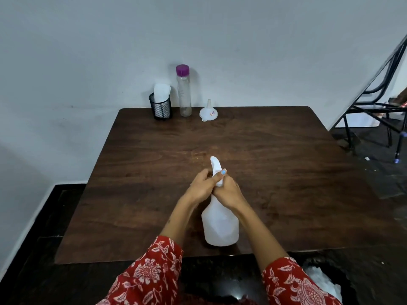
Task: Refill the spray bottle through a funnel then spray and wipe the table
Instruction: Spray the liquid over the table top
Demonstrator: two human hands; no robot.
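Note:
A white spray bottle [220, 223] stands upright near the front edge of the dark wooden table [286, 172]. My left hand [202, 186] and my right hand [229, 190] both grip its neck just below the white spray head [215, 165], fingers curled round it. At the back of the table a white funnel [208, 112] lies mouth down with its spout pointing up. Next to it stands a clear water bottle [184, 93] with a purple cap. A black mesh cup [160, 108] holds white wiping paper [161, 92].
The table's back edge meets a grey wall. Black metal chair frames [378, 102] stand at the right on a dark floor. A dark bin with a white liner [323, 280] sits at the lower right, below the table's front edge.

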